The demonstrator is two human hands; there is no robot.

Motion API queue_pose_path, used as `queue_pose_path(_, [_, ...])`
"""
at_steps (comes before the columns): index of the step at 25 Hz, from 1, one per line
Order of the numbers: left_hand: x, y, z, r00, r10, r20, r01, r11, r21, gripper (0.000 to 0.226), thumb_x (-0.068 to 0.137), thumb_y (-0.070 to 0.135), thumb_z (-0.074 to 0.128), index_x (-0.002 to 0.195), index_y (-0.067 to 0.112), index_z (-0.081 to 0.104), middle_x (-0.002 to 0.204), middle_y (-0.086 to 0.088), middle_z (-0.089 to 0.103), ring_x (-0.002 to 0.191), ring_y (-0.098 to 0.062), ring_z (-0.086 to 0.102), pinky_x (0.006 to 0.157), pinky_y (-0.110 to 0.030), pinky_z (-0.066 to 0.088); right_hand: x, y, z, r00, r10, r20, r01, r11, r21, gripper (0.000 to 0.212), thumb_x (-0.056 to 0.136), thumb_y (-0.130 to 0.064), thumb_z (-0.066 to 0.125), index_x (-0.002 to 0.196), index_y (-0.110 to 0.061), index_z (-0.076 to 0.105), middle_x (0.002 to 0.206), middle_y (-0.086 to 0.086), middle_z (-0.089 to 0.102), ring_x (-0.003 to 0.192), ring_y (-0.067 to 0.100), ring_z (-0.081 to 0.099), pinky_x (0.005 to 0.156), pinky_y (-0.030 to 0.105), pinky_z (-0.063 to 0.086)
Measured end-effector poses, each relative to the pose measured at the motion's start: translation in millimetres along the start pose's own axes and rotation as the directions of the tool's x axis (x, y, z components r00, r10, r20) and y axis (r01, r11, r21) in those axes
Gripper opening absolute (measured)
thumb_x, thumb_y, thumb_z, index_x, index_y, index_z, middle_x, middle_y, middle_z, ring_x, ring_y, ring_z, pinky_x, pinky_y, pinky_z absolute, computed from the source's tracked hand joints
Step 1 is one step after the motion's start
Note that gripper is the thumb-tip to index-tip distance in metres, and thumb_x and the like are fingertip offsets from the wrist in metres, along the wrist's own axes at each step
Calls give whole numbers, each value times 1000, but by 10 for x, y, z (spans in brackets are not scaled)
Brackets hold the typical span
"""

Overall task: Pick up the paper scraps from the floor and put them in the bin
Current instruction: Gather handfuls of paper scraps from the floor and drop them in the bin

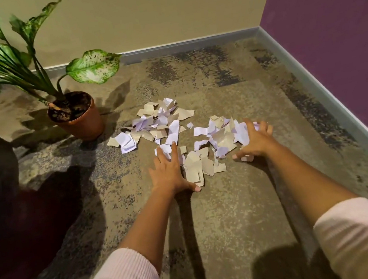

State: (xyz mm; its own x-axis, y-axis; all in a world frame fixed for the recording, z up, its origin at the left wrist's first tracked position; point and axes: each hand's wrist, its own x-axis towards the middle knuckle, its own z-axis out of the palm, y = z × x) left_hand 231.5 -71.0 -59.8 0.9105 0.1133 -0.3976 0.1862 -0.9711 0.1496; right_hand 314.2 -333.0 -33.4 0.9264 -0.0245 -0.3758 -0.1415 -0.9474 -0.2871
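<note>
our right fingers [261, 127] are curled over a bunch of the torn white and tan paper scraps [221, 138], pinching some of them into the palm of our right hand [254, 141]. we hold them that way so we can lift many bits at once. our left fingers [170, 151] are stretched out and loose, holding nothing, with the tips lying on a few scraps. our left hand [169, 172] lies flat on the speckled brown carpet floor [222, 215], and we think it is there to push the loose bits over to the right hand, like a wall.

all the scraps are on the floor. one pile sits between our two hands. a second pile [153, 124] lies a little farther away, close to the brown plastic pot [78, 119] with the big green spotted plant [93, 66].

we cannot see the bin anywhere here. the dark round shape at the far left is too dim to tell what it is.

the room to move is good near us, where the floor is bare. on the right the purple wall [339, 50] and its grey baseboard [325, 89] are near our right hand, so bits could slide up to that edge. on the left, the pot and its leaves are close to the far pile, so we should reach in gently there.
</note>
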Motion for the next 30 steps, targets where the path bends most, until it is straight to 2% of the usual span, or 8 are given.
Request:
queue_pose_path(3, [152,-26,-83,1000,11,24,-12,1000,1,153,43,72,83,152,32,-16,161,-19,-6,145,-40,8,112,-57,29,169,147,-36,988,94,126,-86,994,-67,141,54,-55,87,153,-31,-11,160,16,-14,147,39,-13,116,55,12])
queue_pose_path(5, [218,-17,-110,997,68,36,-69,997,33,145,45,72,82,154,31,-4,158,-17,7,143,-39,12,109,-55,30,250,153,-51,981,101,165,-89,993,-77,145,52,-59,87,151,-33,-15,160,16,-16,146,40,-14,116,57,10])
queue_pose_path(8, [277,11,-113,981,193,37,-194,980,48,134,46,71,82,152,33,8,152,-16,21,138,-37,19,107,-52,33,311,21,-37,985,15,173,-13,1000,-14,142,48,-60,88,151,-40,-9,161,11,-11,146,39,-12,114,59,15])
queue_pose_path(11, [302,56,-114,971,237,43,-239,970,39,135,45,73,81,151,33,8,149,-16,23,136,-38,21,107,-52,33,305,-207,60,973,-112,203,110,994,23,138,47,-59,88,150,-44,-1,160,11,-12,145,37,-19,114,62,13])
queue_pose_path(15, [286,168,-128,969,242,48,-245,968,61,144,43,77,78,153,34,-3,147,-19,24,135,-38,22,106,-52,36,199,-478,196,940,-191,282,222,971,-85,138,46,-60,88,149,-46,-3,159,14,-12,144,40,-21,115,64,13])
queue_pose_path(18, [237,248,-112,966,258,-3,-257,963,88,128,49,73,79,151,35,11,142,-19,32,132,-37,28,103,-48,39,58,-623,307,917,-250,312,299,947,-120,134,44,-60,88,148,-47,3,157,12,-2,145,41,-11,112,66,19])
queue_pose_path(24, [113,271,-114,975,224,-8,-223,966,-130,85,61,46,86,134,21,48,125,-12,40,114,-31,48,96,-41,48,-248,-711,532,922,-328,205,347,935,-67,85,58,-38,85,131,-35,41,140,9,23,134,37,17,105,54,37])
queue_pose_path(30, [-100,188,-177,970,231,-68,-240,954,-178,38,81,24,66,119,20,62,110,-14,57,109,-31,55,85,-37,48,-501,-759,575,924,-380,49,374,922,104,39,79,-15,70,116,-24,61,124,13,44,122,36,44,100,38,44])
